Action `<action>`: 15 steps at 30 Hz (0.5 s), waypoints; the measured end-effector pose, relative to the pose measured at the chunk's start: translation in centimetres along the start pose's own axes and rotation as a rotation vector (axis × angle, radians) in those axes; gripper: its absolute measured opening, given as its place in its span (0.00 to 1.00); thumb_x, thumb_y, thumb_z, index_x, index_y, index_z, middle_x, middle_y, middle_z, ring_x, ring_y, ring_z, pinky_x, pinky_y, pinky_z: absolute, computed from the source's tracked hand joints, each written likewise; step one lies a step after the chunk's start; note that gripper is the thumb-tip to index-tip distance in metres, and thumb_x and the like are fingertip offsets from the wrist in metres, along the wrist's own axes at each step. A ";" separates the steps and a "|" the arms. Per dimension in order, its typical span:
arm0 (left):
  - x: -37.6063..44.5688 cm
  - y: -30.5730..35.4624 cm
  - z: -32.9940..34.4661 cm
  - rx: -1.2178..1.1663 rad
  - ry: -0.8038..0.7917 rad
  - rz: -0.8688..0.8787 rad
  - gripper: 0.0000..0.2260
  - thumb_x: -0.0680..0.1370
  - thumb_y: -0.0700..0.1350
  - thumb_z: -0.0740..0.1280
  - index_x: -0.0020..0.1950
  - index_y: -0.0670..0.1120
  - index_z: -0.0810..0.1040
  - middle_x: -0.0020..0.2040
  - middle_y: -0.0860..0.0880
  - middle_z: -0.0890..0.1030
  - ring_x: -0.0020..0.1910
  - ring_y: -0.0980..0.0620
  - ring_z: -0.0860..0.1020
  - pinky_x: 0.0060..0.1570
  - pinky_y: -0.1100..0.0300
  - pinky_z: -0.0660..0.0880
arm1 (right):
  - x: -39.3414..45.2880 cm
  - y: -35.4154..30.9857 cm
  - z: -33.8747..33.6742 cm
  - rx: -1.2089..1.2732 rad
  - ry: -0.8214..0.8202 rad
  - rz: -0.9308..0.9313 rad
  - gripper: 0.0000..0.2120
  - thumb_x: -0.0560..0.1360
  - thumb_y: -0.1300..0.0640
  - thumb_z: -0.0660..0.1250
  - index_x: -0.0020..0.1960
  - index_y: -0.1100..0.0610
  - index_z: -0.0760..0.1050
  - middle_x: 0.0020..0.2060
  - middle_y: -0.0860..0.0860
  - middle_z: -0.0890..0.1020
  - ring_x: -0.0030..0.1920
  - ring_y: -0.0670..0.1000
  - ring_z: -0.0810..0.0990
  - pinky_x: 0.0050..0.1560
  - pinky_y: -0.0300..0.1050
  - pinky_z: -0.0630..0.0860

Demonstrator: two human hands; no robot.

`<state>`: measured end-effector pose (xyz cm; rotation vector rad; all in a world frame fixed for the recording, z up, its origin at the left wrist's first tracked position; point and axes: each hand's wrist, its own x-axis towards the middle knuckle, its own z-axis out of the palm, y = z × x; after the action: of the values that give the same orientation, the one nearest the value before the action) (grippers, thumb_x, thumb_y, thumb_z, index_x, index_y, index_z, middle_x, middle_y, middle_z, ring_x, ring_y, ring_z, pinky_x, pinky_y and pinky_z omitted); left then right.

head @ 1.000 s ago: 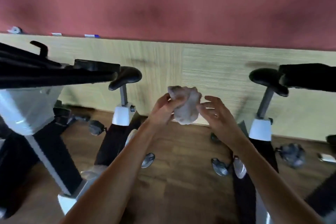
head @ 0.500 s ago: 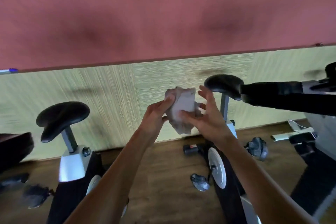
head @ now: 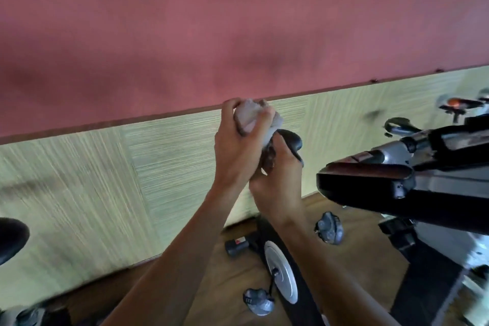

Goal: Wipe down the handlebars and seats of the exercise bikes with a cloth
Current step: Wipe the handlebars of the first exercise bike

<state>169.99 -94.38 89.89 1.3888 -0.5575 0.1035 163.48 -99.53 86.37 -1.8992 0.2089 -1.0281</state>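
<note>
Red wall (head: 238, 21) fills the top of what I see, and pale striped wood panels (head: 105, 180) run along under it. Down below is a brown wood floor (head: 225, 286).

I hold both arms up in front of me. My left hand (head: 235, 145) has its fingers curled tight around the pale cloth (head: 251, 116). The cloth is all bunched up, and bits of it poke out past my knuckles. My right hand (head: 277, 180) sits just under my left one and touches it. Its fingers are curled too, and they pinch the bottom of the cloth.

Right behind my hands is a black bike seat (head: 291, 140). My hands cover part of it. I can't tell if the cloth touches it.

On the right, a bike's black handlebar (head: 365, 180) pokes toward me, with grey metal parts behind it. Under my arms I see a round silver wheel disc (head: 281, 275) and two grey pedals (head: 329, 227), one high and one low. Far on the left edge is a piece of another black seat (head: 12, 239).
</note>
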 end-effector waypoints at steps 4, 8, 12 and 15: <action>5.0 0.1 2.0 -0.047 -0.099 0.031 0.13 0.74 0.58 0.75 0.53 0.54 0.80 0.48 0.55 0.85 0.50 0.51 0.84 0.54 0.44 0.81 | 2.5 0.0 -0.7 -0.007 -0.078 -0.019 0.10 0.72 0.70 0.63 0.51 0.59 0.70 0.44 0.43 0.76 0.52 0.57 0.76 0.53 0.62 0.76; 9.2 -0.1 5.4 -0.190 -0.263 0.077 0.10 0.74 0.51 0.76 0.48 0.47 0.81 0.46 0.46 0.85 0.47 0.43 0.84 0.51 0.42 0.82 | 4.9 -1.0 -2.3 -0.135 -0.027 0.036 0.13 0.73 0.73 0.61 0.54 0.59 0.70 0.45 0.31 0.73 0.56 0.30 0.68 0.77 0.63 0.56; 11.0 0.9 9.7 -0.334 -0.380 0.079 0.09 0.73 0.49 0.77 0.47 0.47 0.81 0.42 0.52 0.85 0.42 0.51 0.83 0.51 0.42 0.82 | 7.0 -3.1 -4.3 -0.312 0.199 0.091 0.19 0.75 0.71 0.60 0.60 0.52 0.74 0.58 0.24 0.70 0.72 0.29 0.54 0.75 0.35 0.52; 10.6 2.7 12.4 -0.421 -0.485 0.074 0.07 0.73 0.49 0.76 0.44 0.49 0.80 0.40 0.54 0.83 0.40 0.50 0.82 0.47 0.42 0.82 | 7.0 -5.4 -6.0 -0.464 0.359 0.046 0.22 0.75 0.64 0.58 0.67 0.53 0.74 0.59 0.34 0.76 0.68 0.43 0.70 0.70 0.45 0.69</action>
<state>174.33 -108.26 97.78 0.9769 -0.9732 -0.2860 162.19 -104.16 95.90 -2.0857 0.7497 -1.3723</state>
